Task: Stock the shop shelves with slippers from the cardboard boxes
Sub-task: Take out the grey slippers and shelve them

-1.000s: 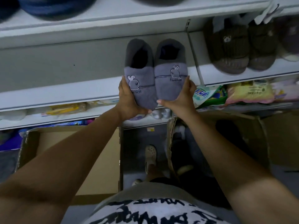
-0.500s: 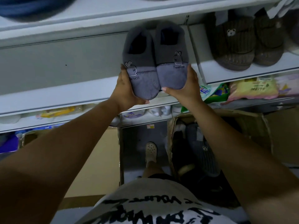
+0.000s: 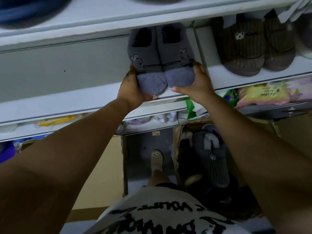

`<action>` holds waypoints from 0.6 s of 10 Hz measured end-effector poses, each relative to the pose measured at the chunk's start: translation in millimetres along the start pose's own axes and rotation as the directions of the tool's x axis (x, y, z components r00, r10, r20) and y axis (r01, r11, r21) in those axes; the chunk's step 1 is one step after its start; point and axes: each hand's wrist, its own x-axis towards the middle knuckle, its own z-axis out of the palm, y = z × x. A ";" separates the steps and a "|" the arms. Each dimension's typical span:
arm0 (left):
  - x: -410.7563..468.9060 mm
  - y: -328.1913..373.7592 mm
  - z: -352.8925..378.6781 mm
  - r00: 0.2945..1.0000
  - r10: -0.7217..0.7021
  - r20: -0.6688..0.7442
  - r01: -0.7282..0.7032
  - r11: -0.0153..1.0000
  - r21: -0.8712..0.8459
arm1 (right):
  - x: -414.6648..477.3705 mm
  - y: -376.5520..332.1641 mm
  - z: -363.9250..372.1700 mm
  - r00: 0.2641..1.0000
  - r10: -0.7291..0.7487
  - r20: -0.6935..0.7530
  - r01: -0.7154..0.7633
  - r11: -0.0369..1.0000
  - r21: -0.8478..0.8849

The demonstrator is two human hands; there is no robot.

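— Where are the grey slippers (image 3: 160, 65)?

— They are at the white shelf (image 3: 67, 98), close to its front edge, side by side and touching. The toes point to the person and the heels go deep into the shelf. (Whether the soles lie flat on the shelf, I cannot tell.)

— And the hands?

— The left hand (image 3: 133, 88) grips the toe of the left slipper from its outer side, with the thumb curled under the toe. The right hand (image 3: 197, 81) grips the toe of the other slipper in the same way, and its thumb lies along the front of the toe.

— What is near the shelf?

— Just right of the shelf, past an upright divider, stand brown slippers (image 3: 243, 48) with a small bear face. Below the shelf, on the floor, a cardboard box (image 3: 176, 146) is open, with dark slippers (image 3: 212, 162) inside. Also below the shelf, more to the left, is a second box (image 3: 104, 166). The person's foot (image 3: 156, 160) in a pale clog stands under the shelf edge.
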 end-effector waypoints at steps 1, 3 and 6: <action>0.4 1.0 -4.2 0.994 0.030 -0.105 0.005 0.946 0.325 | -2.6 -2.2 -0.6 1.000 0.025 0.003 -0.025 1.000 -0.007; -19.7 32.9 -8.7 0.982 -0.097 -0.160 0.165 0.853 0.496 | -10.5 -17.5 -11.2 0.999 0.022 0.036 -0.018 0.994 -0.112; -105.8 36.6 -18.9 0.975 0.035 -0.220 0.123 0.739 0.663 | -85.4 -37.6 -28.6 0.982 -0.178 0.068 0.191 0.906 -0.378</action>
